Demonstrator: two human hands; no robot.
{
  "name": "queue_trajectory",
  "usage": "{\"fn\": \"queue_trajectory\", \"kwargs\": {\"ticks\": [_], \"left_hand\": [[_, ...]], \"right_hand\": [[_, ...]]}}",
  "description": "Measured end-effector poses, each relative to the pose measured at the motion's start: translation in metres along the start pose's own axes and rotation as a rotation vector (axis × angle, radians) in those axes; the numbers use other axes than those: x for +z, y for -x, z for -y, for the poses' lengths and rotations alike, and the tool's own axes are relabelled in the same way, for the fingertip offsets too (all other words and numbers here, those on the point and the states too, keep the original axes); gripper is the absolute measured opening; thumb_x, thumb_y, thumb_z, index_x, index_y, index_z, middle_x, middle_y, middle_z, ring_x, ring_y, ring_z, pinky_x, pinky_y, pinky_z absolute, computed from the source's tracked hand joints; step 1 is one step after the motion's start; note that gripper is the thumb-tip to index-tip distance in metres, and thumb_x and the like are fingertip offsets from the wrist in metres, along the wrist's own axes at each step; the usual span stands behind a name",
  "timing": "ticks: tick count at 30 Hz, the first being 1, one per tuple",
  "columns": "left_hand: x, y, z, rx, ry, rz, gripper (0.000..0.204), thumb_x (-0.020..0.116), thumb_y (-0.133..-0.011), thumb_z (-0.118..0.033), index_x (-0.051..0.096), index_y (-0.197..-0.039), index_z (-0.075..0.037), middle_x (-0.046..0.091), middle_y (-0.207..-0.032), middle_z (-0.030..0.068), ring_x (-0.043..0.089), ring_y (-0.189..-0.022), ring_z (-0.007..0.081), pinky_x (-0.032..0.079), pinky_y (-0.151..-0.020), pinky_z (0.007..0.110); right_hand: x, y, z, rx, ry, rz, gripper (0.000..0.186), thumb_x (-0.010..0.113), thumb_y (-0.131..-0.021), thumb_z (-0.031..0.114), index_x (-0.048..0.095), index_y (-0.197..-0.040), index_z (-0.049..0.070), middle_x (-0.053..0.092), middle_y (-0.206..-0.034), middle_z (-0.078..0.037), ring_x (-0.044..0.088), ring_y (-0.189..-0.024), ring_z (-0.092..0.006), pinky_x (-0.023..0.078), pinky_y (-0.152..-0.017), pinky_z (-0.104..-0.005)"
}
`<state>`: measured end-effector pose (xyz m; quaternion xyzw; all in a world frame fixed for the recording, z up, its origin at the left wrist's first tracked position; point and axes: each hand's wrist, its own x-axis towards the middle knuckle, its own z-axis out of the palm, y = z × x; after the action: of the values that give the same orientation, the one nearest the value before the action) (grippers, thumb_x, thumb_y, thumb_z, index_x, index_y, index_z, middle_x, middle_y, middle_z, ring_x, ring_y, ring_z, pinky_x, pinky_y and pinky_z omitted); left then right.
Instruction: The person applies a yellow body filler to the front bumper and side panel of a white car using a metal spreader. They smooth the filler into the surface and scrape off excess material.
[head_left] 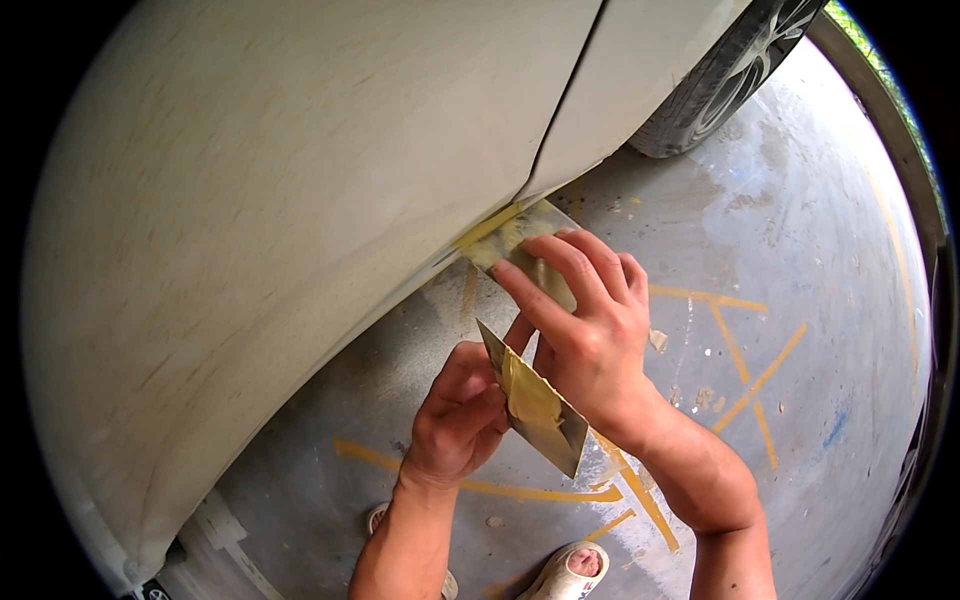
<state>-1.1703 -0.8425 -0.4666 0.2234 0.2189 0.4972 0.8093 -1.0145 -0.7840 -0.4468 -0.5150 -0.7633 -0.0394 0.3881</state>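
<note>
My left hand (pixel 455 425) grips a thin metal putty knife blade (pixel 560 446) by its left edge, thumb and fingers closed on it. A thick smear of yellow body filler (pixel 532 398) lies on that blade. In my right hand (pixel 600 335) is a flat, partly see-through filler spreader (pixel 525 238), smudged with filler. Its far edge meets the lower sill of the car, where a yellow filler strip (pixel 485 228) runs along the body. Spread fingers lie over the spreader's face; my right thumb is partly hidden behind the metal blade.
The pale car body (pixel 290 180) fills the upper left, with a panel gap (pixel 570 85) running down it. A wheel (pixel 700 90) stands at the upper right. The grey floor (pixel 800 270) bears yellow line marks (pixel 760 375) and scraps. My shoe (pixel 562 575) shows below.
</note>
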Motion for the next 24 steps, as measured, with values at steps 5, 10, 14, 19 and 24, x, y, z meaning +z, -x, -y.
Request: {"fn": "queue_trajectory", "kwargs": {"ticks": [5, 10, 14, 19, 24], "left_hand": [[0.007, -0.005, 0.0, 0.007, -0.02, -0.011, 0.044, 0.037, -0.084, 0.011, 0.045, -0.122, -0.011, 0.017, -0.15, 0.0271, 0.068, -0.085, 0.0354, 0.057, -0.075, 0.039], [0.011, -0.01, -0.001, 0.022, 0.017, -0.023, 0.045, 0.038, -0.084, 0.011, 0.044, -0.122, -0.011, 0.017, -0.149, 0.0278, 0.068, -0.086, 0.0359, 0.056, -0.079, 0.039], [0.011, -0.012, -0.002, 0.021, 0.029, -0.004, 0.044, 0.038, -0.084, 0.011, 0.044, -0.122, -0.011, 0.018, -0.149, 0.0272, 0.068, -0.088, 0.0358, 0.056, -0.08, 0.039], [0.01, -0.015, -0.002, 0.026, 0.024, -0.012, 0.044, 0.037, -0.085, 0.011, 0.043, -0.123, -0.011, 0.021, -0.148, 0.0264, 0.068, -0.088, 0.0351, 0.056, -0.079, 0.04], [0.011, -0.018, -0.001, 0.02, 0.009, 0.029, 0.043, 0.038, -0.086, 0.009, 0.044, -0.124, -0.011, 0.02, -0.149, 0.0259, 0.068, -0.088, 0.0343, 0.055, -0.081, 0.04]], "right_hand": [[-0.001, 0.0, -0.004, 0.01, -0.013, -0.032, 0.044, 0.068, -0.057, 0.014, 0.067, -0.101, 0.017, 0.057, -0.107, -0.001, 0.054, -0.104, -0.0208, 0.036, -0.08, -0.045], [0.0, -0.003, -0.006, 0.025, -0.006, -0.032, 0.042, 0.068, -0.059, 0.015, 0.067, -0.101, 0.016, 0.057, -0.107, -0.001, 0.054, -0.105, -0.021, 0.037, -0.081, -0.0451], [0.001, -0.007, -0.007, 0.017, 0.002, -0.04, 0.042, 0.068, -0.059, 0.015, 0.067, -0.1, 0.016, 0.057, -0.106, -0.001, 0.054, -0.104, -0.0207, 0.037, -0.081, -0.0453], [0.003, -0.011, -0.008, 0.019, 0.011, -0.028, 0.041, 0.068, -0.059, 0.016, 0.066, -0.1, 0.016, 0.057, -0.106, -0.001, 0.053, -0.104, -0.0206, 0.038, -0.081, -0.0453], [0.0, -0.011, -0.013, 0.009, 0.045, -0.008, 0.041, 0.069, -0.058, 0.017, 0.066, -0.099, 0.016, 0.056, -0.107, -0.001, 0.053, -0.104, -0.0206, 0.038, -0.081, -0.0451]]}}
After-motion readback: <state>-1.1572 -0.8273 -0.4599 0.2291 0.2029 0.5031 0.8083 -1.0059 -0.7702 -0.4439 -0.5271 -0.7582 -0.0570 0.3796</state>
